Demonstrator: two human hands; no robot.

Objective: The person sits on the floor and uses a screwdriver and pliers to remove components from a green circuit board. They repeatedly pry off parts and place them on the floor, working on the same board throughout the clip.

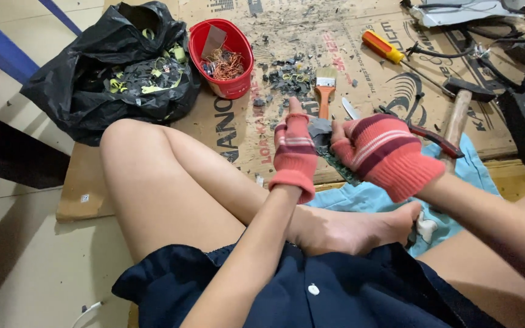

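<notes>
A pale floor is covered by flattened cardboard (pixel 360 54), matte and littered with dark chips. Between the knees, a green circuit board (pixel 335 159) is gripped by both gloved hands — left hand (pixel 294 155) closed on one end, right hand (pixel 384 155) on the other. The board is judged light, stiff, brittle — best held by its edges. Nearby: black bag (pixel 92 79), red tub (pixel 229 88), brush (pixel 324 91).

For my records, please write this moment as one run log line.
left hand: grips circuit board | right hand: grips same board | nearby: paintbrush, red bucket
</notes>
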